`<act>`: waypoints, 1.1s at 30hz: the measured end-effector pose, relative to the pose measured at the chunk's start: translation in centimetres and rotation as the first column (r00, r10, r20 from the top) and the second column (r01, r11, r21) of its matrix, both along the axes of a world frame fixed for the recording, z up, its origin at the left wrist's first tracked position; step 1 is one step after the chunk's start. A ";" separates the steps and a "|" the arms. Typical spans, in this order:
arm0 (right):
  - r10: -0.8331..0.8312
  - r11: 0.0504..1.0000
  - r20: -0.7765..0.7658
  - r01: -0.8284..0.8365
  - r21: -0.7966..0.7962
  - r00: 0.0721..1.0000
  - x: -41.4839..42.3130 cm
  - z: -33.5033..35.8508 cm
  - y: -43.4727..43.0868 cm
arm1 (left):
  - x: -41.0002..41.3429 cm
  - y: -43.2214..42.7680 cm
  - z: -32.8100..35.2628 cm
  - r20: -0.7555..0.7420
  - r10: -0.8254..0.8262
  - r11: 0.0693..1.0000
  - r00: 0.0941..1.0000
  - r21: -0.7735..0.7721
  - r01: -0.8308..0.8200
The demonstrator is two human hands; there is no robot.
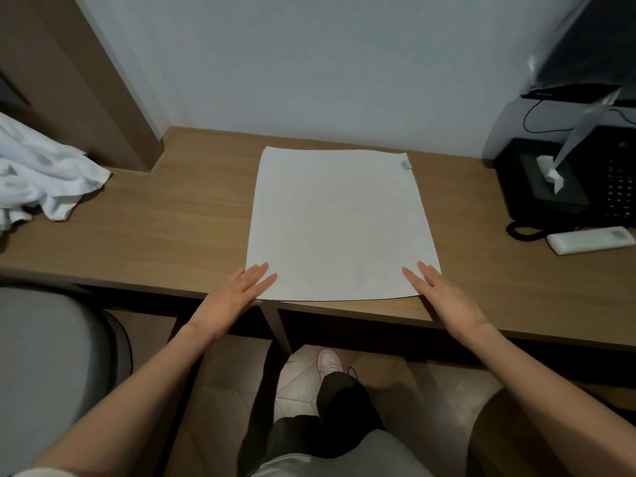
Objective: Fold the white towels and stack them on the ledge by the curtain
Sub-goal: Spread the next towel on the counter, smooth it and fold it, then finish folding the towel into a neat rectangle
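A white towel (339,225) lies spread flat on the wooden desk (179,215), its near edge at the desk's front edge and a small tag at its far right corner. My left hand (237,294) rests with straight fingers on the towel's near left corner. At the near right corner my right hand (440,294) lies flat on the cloth, fingers straight. A heap of crumpled white towels (38,173) sits at the desk's far left.
At the right stand a black tissue box (543,180), a black telephone (616,180) with a coiled cord, and a white remote (590,239). A grey chair (48,366) is at the lower left. My leg and shoe show under the desk.
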State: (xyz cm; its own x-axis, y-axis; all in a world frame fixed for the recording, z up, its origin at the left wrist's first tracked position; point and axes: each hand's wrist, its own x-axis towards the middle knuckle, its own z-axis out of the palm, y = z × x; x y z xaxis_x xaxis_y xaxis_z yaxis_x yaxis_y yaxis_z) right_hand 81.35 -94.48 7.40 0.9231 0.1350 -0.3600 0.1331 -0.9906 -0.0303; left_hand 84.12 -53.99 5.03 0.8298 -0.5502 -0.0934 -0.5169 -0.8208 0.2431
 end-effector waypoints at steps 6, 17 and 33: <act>-0.104 0.994 0.067 0.103 0.024 0.992 -0.3 -0.1 1.5 | -0.5 0.3 1.0 -0.108 0.187 0.976 0.977 -0.091 -0.196; -0.165 0.978 0.288 0.120 0.168 0.943 -2.9 -1.8 4.0 | -1.3 1.7 2.2 -0.288 0.362 0.848 0.886 -0.294 -0.442; -0.727 0.469 0.267 0.173 0.866 0.633 -2.2 3.5 6.3 | -0.1 1.4 7.1 -0.192 0.553 0.463 0.811 -0.738 -0.491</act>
